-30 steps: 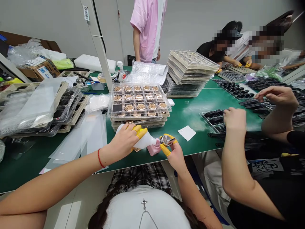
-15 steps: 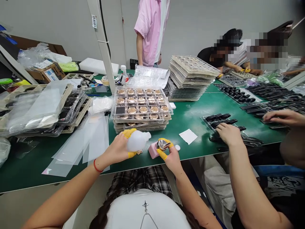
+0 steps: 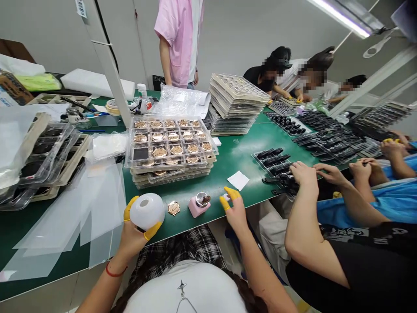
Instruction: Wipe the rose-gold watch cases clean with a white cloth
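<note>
My left hand [image 3: 137,228] is wrapped round a white plastic bottle [image 3: 148,211], tilted with its round opening towards me. Yellow finger cots cover its fingertips. To the right of the bottle, a gold-coloured round watch movement [image 3: 173,208] lies flat on the green table. Beside it stands a pink pump dispenser bottle [image 3: 199,205] with a shiny metal top, touched by neither hand. My right hand [image 3: 235,209], also in yellow finger cots, has its thumb and forefinger closed about a small white cap [image 3: 226,197] at table height.
Clear trays of gold movements [image 3: 171,145] are stacked behind my hands. Plastic sheets [image 3: 74,217] lie left; a taller tray stack [image 3: 236,104] stands behind. White paper [image 3: 238,180] and trays of black straps [image 3: 275,161] lie right, where a co-worker's hands [image 3: 304,174] are busy.
My right hand has let go of the pink dispenser and moved right to the small cap. My left hand has drawn the bottle leftwards and turned its opening towards me, uncovering the movement.
</note>
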The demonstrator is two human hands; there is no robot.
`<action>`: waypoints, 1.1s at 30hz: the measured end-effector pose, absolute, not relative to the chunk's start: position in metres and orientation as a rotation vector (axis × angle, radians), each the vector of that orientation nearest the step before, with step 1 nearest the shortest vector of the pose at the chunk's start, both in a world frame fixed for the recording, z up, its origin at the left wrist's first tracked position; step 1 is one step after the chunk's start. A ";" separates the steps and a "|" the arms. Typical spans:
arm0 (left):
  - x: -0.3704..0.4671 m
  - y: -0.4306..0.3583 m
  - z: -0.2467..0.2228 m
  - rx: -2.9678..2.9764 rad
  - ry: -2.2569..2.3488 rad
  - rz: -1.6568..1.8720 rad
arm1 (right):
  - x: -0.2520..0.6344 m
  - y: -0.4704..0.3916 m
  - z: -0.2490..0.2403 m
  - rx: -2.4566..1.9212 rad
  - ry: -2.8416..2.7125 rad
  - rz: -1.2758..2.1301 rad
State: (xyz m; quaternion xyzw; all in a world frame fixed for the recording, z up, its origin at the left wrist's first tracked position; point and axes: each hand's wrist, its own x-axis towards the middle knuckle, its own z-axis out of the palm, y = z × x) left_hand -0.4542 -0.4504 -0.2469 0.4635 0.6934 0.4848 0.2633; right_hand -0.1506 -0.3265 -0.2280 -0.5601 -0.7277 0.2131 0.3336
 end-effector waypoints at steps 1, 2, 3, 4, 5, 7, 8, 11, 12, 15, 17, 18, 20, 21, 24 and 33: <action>-0.455 -0.451 -0.248 1.258 1.865 1.314 | -0.140 -0.318 -0.231 -1.538 -1.910 0.494; -0.455 -0.453 -0.248 1.269 1.851 1.319 | -0.132 -0.310 -0.233 -1.592 -1.942 0.459; -0.456 -0.454 -0.245 1.283 1.837 1.321 | -0.124 -0.304 -0.233 -1.619 -1.986 0.459; -0.456 -0.457 -0.241 1.295 1.823 1.316 | -0.119 -0.299 -0.232 -1.618 -2.025 0.486; -0.456 -0.459 -0.236 1.305 1.803 1.301 | -0.115 -0.297 -0.227 -1.604 -2.049 0.517; -0.455 -0.465 -0.221 1.333 1.730 1.260 | -0.115 -0.302 -0.208 -1.569 -2.056 0.544; -0.454 -0.468 -0.213 1.362 1.673 1.239 | -0.119 -0.310 -0.194 -1.522 -2.050 0.559; -0.448 -0.470 -0.191 1.535 1.453 1.163 | -0.144 -0.341 -0.144 -1.132 -2.063 0.683; -0.445 -0.469 -0.186 1.612 1.393 1.132 | -0.156 -0.352 -0.128 -0.946 -2.153 0.731; -0.440 -0.467 -0.175 1.823 1.311 1.043 | -0.195 -0.373 -0.095 -0.499 -2.409 0.687; -0.441 -0.467 -0.172 1.891 1.328 1.018 | -0.216 -0.376 -0.084 -0.323 -2.556 0.635; -0.442 -0.468 -0.170 1.903 1.326 1.019 | -0.224 -0.375 -0.081 -0.255 -2.624 0.619; -0.448 -0.469 -0.167 1.888 1.243 0.994 | -0.233 -0.371 -0.075 -0.099 -2.742 0.597; -0.451 -0.469 -0.165 1.863 1.152 0.964 | -0.236 -0.370 -0.072 0.001 -2.794 0.594; -0.463 -0.468 -0.161 1.691 0.814 0.862 | -0.245 -0.370 -0.066 0.261 -2.920 0.518; -0.479 -0.485 -0.162 1.540 0.919 1.029 | -0.277 -0.374 -0.071 0.068 -2.819 -0.019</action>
